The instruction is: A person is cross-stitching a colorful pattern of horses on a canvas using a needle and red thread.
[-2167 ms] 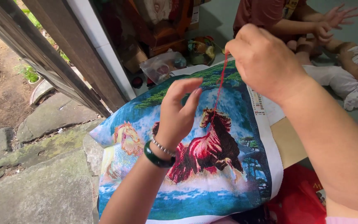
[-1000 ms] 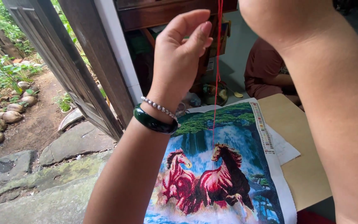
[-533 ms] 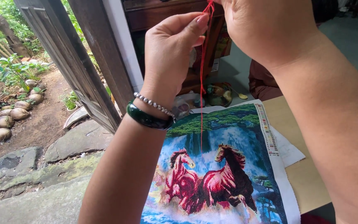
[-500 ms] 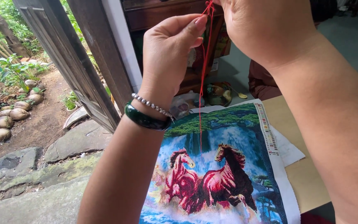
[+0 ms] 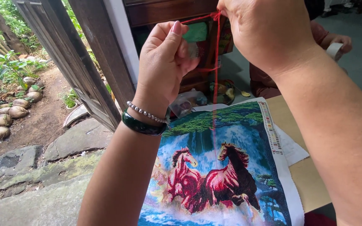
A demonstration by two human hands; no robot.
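Big cross-stitch canvas (image 5: 231,175) fills the lower middle, lying flat below both hands: red horses, waterfall, green trees, white border with a colour key strip on its right edge. Brown cardboard sheet (image 5: 311,184) and white paper under its right side. Dark wooden door frame (image 5: 93,62) upper left, stone step (image 5: 42,184) lower left, round stones by the dirt path. Right hand (image 5: 269,33) raised top centre-right, fingers closed, pinching the red thread (image 5: 216,62) at its top end; thread hangs taut straight down to the canvas. Left hand (image 5: 164,62) raised beside it, fingers curled loosely, thumb up, a short thread strand running toward its fingertips; contact unclear. Green bangle (image 5: 141,125) and bead bracelet on left wrist. Another person's hand (image 5: 336,42) far right holds a tape roll.
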